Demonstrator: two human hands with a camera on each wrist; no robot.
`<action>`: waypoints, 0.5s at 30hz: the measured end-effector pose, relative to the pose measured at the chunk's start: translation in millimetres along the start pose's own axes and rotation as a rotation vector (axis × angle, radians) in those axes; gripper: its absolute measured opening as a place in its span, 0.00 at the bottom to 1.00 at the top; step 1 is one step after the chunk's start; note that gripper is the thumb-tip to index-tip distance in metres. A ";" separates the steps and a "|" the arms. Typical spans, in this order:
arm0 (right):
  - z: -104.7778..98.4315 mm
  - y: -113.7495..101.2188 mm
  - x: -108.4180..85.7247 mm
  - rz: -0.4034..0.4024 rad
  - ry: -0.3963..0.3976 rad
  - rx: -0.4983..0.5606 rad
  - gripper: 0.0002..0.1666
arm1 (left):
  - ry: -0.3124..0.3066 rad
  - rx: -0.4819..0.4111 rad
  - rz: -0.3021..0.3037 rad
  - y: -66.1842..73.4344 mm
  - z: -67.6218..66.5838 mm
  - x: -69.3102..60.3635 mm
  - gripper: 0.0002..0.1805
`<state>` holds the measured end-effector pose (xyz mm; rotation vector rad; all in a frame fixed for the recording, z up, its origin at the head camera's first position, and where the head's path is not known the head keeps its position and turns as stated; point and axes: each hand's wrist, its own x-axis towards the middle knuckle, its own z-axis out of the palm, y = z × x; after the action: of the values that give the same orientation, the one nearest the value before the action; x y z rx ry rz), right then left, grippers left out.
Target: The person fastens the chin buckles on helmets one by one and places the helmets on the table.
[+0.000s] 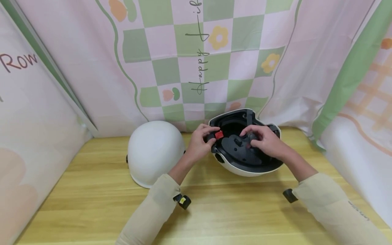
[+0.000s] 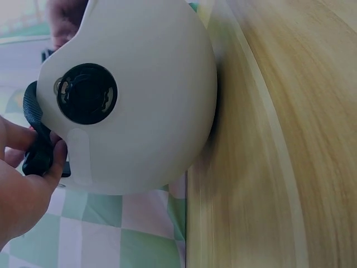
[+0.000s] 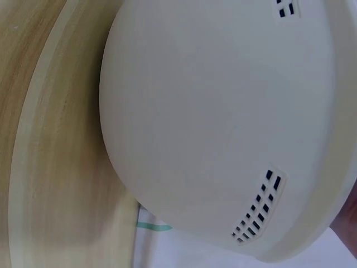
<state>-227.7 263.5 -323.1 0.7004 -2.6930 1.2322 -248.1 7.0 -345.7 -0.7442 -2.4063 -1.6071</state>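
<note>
A white helmet (image 1: pixel 249 172) lies upside down on the wooden table, its black lining facing up. At its left rim the left hand (image 1: pixel 200 143) pinches a black strap piece with a red buckle (image 1: pixel 219 135); in the left wrist view that hand (image 2: pixel 28 184) grips the black buckle part (image 2: pixel 38 159) beside the shell (image 2: pixel 150 95). Over the lining, the right hand (image 1: pixel 267 141) pinches a small dark piece, partly hidden by its fingers. Only the shell with its vents (image 3: pixel 259 206) and a bit of skin at the edge show in the right wrist view.
A second white helmet (image 1: pixel 156 153) stands dome up on the table (image 1: pixel 220 211), left of the left hand. A patterned curtain (image 1: pixel 190 68) hangs directly behind both helmets, with more cloth at the left and right sides.
</note>
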 end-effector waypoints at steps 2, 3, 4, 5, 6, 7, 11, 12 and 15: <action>1.0 1.7 -0.3 -0.025 0.012 -0.040 0.16 | -0.003 -0.010 -0.006 0.2 -0.2 -0.1 0.20; 1.6 3.0 -0.1 -0.036 0.020 -0.066 0.16 | -0.005 -0.017 -0.009 0.2 -0.3 -0.3 0.20; 2.2 3.6 0.1 -0.042 0.029 -0.083 0.17 | -0.009 -0.028 -0.014 0.7 -0.6 -0.6 0.20; 2.8 4.7 0.4 -0.043 0.032 -0.094 0.18 | -0.013 -0.040 -0.020 1.0 -0.8 -0.8 0.20; 3.3 4.9 0.4 -0.039 0.032 -0.098 0.18 | -0.018 -0.058 -0.029 1.4 -1.0 -1.0 0.20; 3.7 4.8 0.4 -0.035 0.033 -0.096 0.18 | -0.022 -0.073 -0.036 1.8 -1.3 -1.2 0.19; 5.2 4.5 0.5 -0.038 0.054 -0.072 0.16 | -0.035 -0.114 -0.058 1.8 -1.8 -1.3 0.18; 5.3 4.2 0.5 -0.043 0.063 -0.066 0.16 | -0.038 -0.124 -0.065 1.8 -1.8 -1.3 0.18; 5.6 2.6 0.1 -0.065 0.083 -0.028 0.15 | -0.042 -0.162 -0.077 1.4 -1.8 -0.7 0.17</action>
<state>-228.4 260.8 -328.6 0.7103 -2.5947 1.1786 -247.0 5.6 -344.1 -0.7266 -2.3819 -1.8530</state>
